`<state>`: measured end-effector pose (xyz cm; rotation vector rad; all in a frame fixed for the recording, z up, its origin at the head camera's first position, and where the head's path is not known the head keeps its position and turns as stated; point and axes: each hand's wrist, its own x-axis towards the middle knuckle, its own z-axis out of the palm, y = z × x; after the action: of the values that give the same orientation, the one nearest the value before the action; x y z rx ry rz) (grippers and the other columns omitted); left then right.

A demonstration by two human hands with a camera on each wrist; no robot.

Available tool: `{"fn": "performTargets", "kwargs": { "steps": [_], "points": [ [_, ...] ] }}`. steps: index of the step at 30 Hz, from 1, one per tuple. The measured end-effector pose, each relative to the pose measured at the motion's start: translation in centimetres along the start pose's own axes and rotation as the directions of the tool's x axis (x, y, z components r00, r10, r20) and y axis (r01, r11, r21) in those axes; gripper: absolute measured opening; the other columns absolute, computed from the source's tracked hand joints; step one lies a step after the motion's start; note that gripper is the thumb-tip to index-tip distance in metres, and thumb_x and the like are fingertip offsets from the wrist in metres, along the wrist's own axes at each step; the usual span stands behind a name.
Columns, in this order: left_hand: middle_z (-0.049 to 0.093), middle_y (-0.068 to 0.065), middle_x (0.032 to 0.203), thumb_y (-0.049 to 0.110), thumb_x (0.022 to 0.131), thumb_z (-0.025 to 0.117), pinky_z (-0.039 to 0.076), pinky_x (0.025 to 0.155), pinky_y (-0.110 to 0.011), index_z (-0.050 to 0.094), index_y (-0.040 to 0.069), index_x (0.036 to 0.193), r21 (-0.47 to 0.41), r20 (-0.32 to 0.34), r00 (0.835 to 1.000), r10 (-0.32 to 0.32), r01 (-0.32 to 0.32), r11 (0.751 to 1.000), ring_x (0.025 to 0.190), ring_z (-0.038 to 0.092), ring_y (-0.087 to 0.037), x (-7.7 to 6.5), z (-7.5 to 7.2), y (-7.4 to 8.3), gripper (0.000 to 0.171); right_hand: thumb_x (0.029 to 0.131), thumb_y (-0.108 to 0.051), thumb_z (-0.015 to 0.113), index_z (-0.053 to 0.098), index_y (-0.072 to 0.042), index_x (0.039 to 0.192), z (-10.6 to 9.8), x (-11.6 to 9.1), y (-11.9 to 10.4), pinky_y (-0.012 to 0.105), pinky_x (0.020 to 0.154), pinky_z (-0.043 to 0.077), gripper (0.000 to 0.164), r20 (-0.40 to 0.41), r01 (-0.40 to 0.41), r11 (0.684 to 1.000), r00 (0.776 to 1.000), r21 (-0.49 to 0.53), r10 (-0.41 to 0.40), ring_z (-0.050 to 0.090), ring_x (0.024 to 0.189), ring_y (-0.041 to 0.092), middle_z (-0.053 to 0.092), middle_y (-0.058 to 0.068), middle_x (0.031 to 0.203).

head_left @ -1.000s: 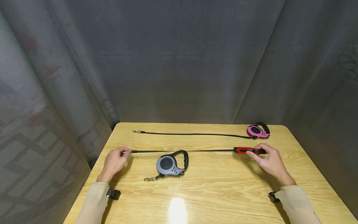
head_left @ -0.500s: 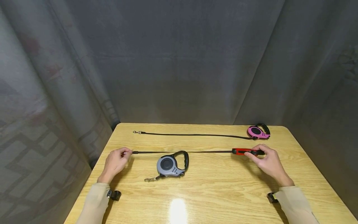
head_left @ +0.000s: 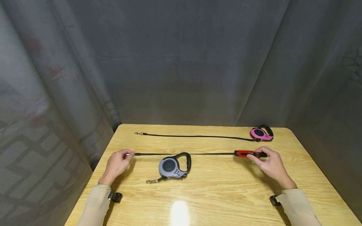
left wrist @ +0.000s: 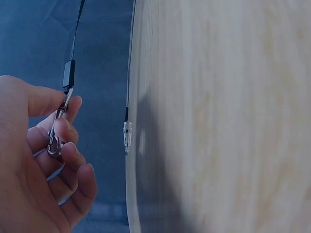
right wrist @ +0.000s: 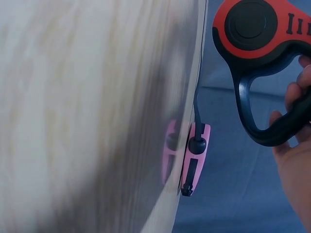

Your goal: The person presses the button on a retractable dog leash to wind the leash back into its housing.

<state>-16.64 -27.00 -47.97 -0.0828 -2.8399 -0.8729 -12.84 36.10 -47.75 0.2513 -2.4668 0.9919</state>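
My right hand (head_left: 270, 161) grips the black handle of a red retractable dog leash (right wrist: 250, 22), its fingers curled through the loop in the right wrist view. From the red case a black strap (head_left: 212, 153) runs taut to the left, behind the grey leash. At its far end my left hand (head_left: 117, 163) pinches the metal snap hook (left wrist: 57, 128) between thumb and fingers. Between the hands a grey retractable leash (head_left: 167, 166) lies flat on the table, its own hook (head_left: 152, 181) at lower left and its black handle at upper right.
Along the back of the wooden table (head_left: 215, 194) lies a pink retractable leash (head_left: 259, 134), its black strap (head_left: 195, 136) stretched leftward to a metal hook (head_left: 139, 133). Grey curtains (head_left: 181, 69) hang close behind the table and at both sides.
The right hand and the red leash have shifted slightly left and toward me. The left hand has barely moved, still pinching the hook. The grey and pink leashes stay where they were.
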Motion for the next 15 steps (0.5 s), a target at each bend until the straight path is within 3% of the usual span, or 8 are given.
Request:
{"fn": "performTargets", "kwargs": {
  "steps": [15],
  "points": [
    [0.075, 0.000, 0.087, 0.031, 0.105, 0.068, 0.041, 0.065, -0.030, 0.082, 0.015, 0.109, -0.027, 0.030, 0.999, 0.032, -0.031, 0.999, 0.069, 0.054, -0.014, -0.08, -0.03, 0.04, 0.022, 0.080, -0.008, 0.093, 0.073, -0.017, 0.085, 0.29, 0.04, -0.52, 0.013, 0.072, 0.040, 0.023, -0.001, 0.005, 1.000, 1.000, 0.002, -0.005, 0.052, 0.074, 0.000, 0.068, -0.003, 0.084]
  ]
}}
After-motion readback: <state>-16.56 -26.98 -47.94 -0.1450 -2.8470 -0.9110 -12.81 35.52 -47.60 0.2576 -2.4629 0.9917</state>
